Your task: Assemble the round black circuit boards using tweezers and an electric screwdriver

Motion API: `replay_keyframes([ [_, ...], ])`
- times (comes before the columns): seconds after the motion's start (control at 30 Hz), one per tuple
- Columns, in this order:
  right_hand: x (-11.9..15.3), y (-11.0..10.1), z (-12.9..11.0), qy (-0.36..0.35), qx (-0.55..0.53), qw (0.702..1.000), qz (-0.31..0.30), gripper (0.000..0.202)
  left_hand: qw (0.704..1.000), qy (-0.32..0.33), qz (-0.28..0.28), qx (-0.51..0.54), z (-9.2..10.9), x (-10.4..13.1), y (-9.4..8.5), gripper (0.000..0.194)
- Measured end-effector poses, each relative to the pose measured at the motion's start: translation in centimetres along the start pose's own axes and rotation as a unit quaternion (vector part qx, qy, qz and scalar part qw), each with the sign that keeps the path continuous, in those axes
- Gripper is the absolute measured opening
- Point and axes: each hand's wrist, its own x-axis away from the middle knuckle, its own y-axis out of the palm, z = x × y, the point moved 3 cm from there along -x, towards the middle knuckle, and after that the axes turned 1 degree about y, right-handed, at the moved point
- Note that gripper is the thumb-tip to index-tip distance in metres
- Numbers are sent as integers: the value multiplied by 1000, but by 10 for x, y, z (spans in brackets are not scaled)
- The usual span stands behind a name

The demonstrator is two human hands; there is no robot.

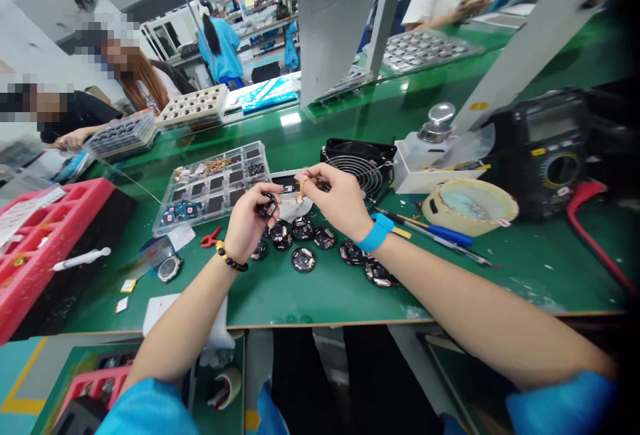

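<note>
My left hand [247, 221] is closed round a round black electronic module [267, 206], held just above the table. Beside it, my right hand [335, 195] pinches a small gold-orange strip [302, 186], perhaps a flex cable; its exact kind is too small to tell. Under and in front of my hands lie several similar round black modules with silvery parts, one module [303, 259] apart in the middle and another module [379, 272] near my right wrist. A clear compartment box [215, 185] with small parts stands beyond my left hand.
A black fan [363, 165] stands behind my right hand. To the right are a cream tub [470, 203], a blue pen [450, 235] and a multimeter [550, 155]. Red tweezers-like clip [211, 237], a watch [169, 268] and a pink foam tray [60, 241] lie left. Co-workers sit opposite.
</note>
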Motion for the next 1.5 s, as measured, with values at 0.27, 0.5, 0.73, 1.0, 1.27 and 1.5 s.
replay_keyframes([
  [0.27,8,-1,-4,-89,155,984,-2,15,990,-90,-105,13,-8,5,9,29],
  [0.5,7,0,-1,-143,198,970,-17,17,993,-71,-82,-52,-9,2,3,44],
  [0.73,5,1,0,-80,122,987,-63,21,993,-67,-89,-39,-9,-1,0,39],
  [1.0,2,0,-2,-49,49,993,-91,26,997,-27,-49,-58,-3,-2,-6,32],
  [1.27,1,-3,-8,-58,-1,992,-116,32,924,168,105,-326,33,-6,-37,21],
  [1.5,0,-1,-11,-68,8,991,-114,27,781,184,225,-553,93,-41,-87,11],
])
